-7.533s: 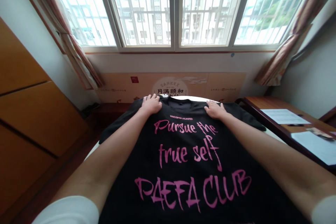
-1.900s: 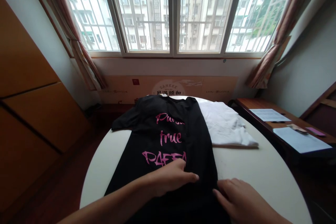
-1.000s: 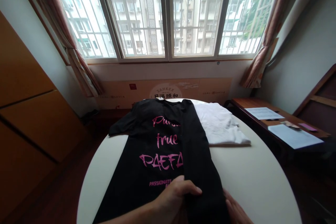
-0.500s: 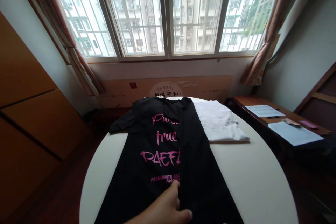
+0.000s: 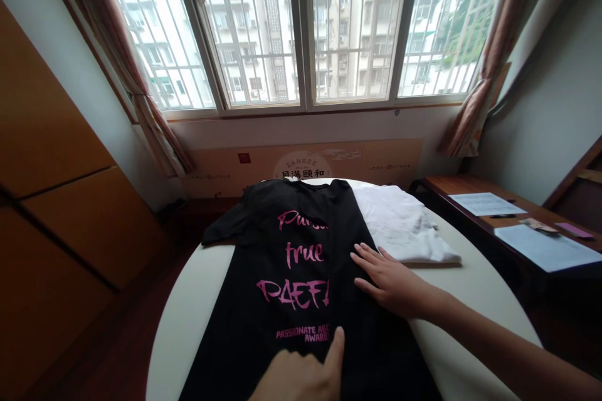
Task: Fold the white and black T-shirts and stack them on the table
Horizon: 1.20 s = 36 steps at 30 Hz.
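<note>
A black T-shirt with pink lettering lies on a round white table, its right side folded over the print. My right hand lies flat on that folded strip with fingers stretched out and apart. My left hand is at the bottom edge of the view on the shirt's lower part, index finger pointing forward and the other fingers curled under. A folded white garment lies just right of the black shirt.
A wooden side desk with papers stands at the right. A wooden cabinet fills the left. A cardboard panel leans under the window behind the table. Curtains hang at both window sides.
My right hand has come back into view and now lies flat higher up on the folded strip. My left hand has stayed low, its index finger now stretched out.
</note>
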Each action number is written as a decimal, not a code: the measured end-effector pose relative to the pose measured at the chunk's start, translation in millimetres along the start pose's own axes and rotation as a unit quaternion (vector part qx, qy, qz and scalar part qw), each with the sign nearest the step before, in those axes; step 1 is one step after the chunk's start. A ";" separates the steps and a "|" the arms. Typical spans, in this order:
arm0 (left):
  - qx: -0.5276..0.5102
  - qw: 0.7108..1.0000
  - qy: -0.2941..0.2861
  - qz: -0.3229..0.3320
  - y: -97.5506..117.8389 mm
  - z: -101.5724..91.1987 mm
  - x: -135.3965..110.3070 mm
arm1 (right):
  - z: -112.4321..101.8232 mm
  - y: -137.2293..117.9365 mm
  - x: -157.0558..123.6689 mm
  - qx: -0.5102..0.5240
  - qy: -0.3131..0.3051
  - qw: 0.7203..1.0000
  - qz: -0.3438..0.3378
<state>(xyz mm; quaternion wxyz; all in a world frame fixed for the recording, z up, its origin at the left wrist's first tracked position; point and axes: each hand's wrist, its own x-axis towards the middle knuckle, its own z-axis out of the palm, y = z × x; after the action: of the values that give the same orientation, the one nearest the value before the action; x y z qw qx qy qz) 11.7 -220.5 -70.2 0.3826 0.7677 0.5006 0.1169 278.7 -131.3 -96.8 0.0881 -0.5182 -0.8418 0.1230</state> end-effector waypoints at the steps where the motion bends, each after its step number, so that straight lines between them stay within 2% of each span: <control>1: 0.041 0.999 0.019 0.017 8.5 -13.2 8.5 | 2.7 6.6 14.0 -0.014 -0.007 1.000 0.008; 3: 0.138 0.989 0.055 0.026 24.1 -42.7 39.0 | 5.8 17.8 38.4 -0.042 -0.016 0.999 0.026; 6: 0.268 0.956 0.121 0.012 30.0 -89.8 115.4 | 1.8 27.5 71.8 -0.075 -0.024 0.994 0.071; 8: 0.306 0.937 0.170 -0.002 20.0 -119.8 175.2 | -4.5 31.5 95.8 -0.083 -0.031 0.990 0.106; 11: 0.310 0.924 0.220 -0.050 -2.8 -158.1 254.9 | -12.2 40.5 135.4 -0.075 -0.028 0.986 0.144; 14: 0.282 0.926 0.236 -0.091 -21.4 -182.4 312.6 | -14.5 55.6 176.0 -0.053 -0.020 0.986 0.157; 17: 0.248 0.935 0.224 -0.117 -34.6 -190.1 352.6 | -14.3 71.6 213.3 -0.029 -0.012 0.985 0.170; 20: 0.234 0.936 0.229 -0.127 -44.1 -187.9 380.3 | -13.9 84.4 244.5 -0.012 0.017 0.983 0.185; 23: 0.223 0.937 0.231 -0.137 -49.1 -187.3 394.8 | -12.5 94.3 267.7 0.002 0.034 0.978 0.206; 30: 0.220 0.930 0.261 -0.140 -49.4 -199.8 397.9 | -12.1 112.2 292.4 0.003 0.019 0.970 0.242; 33: 0.218 0.926 0.276 -0.140 -49.0 -192.3 397.5 | -13.9 114.1 297.5 0.001 0.028 0.962 0.271; 36: 0.248 0.912 0.305 -0.121 -45.6 -174.1 391.6 | -13.4 112.1 303.2 -0.002 0.043 0.953 0.299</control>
<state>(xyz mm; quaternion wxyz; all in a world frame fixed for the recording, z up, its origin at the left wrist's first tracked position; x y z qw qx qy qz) 67.3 206.8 -63.6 0.0201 0.6983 0.6951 0.1700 242.1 189.8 -111.2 0.0823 -0.7514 -0.6437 0.1193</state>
